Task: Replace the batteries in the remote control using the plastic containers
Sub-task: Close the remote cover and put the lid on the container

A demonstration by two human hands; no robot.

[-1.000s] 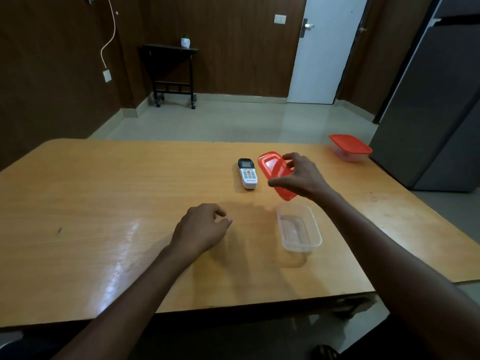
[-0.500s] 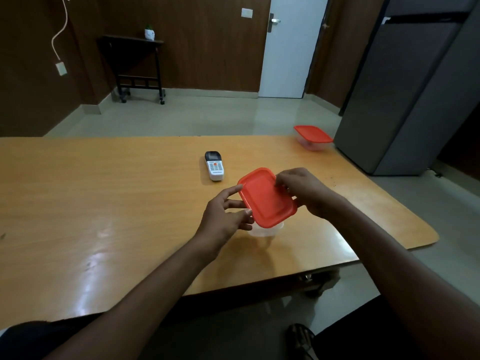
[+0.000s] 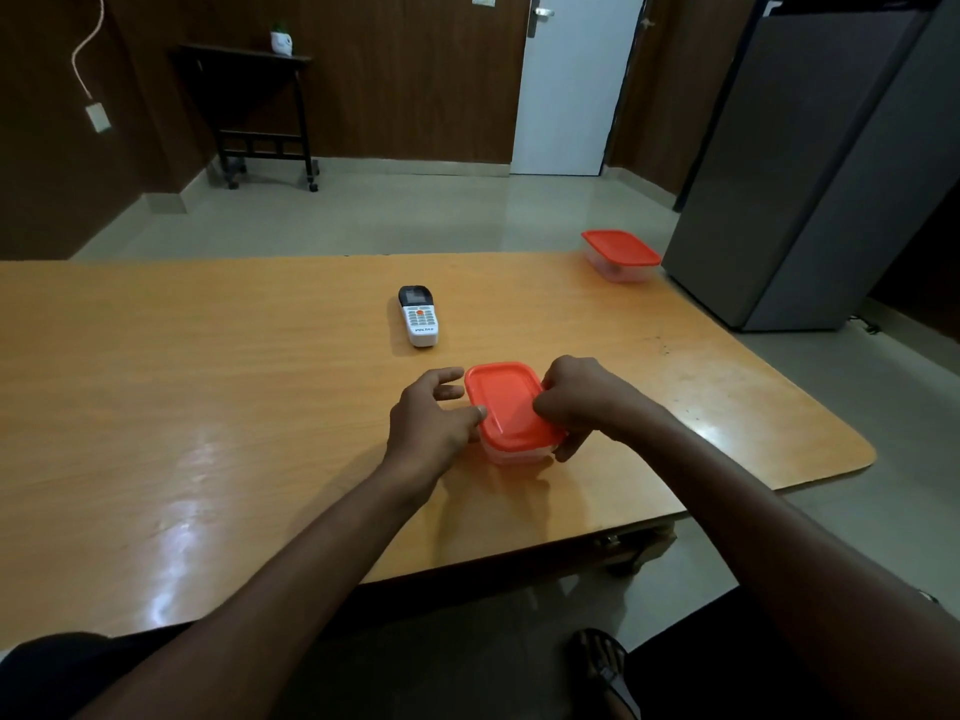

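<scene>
A small clear plastic container with a red lid (image 3: 506, 402) stands on the wooden table (image 3: 208, 387) in front of me. My left hand (image 3: 434, 420) holds its left side, thumb on the lid's edge. On the right side, my right hand (image 3: 582, 397) presses the lid down with fingers curled over the rim. The white remote control (image 3: 418, 317) lies face up on the table just beyond, untouched. A second clear container with a red lid (image 3: 619, 252) sits shut at the table's far right corner. No batteries are visible.
A grey refrigerator (image 3: 810, 163) stands close to the table's right side. The table's right edge curves near my right arm. A dark side table (image 3: 249, 96) and a white door (image 3: 571, 85) are across the room.
The red lid went from my raised right hand down onto the clear container. My left hand came over from the table and took hold of the container's left side.
</scene>
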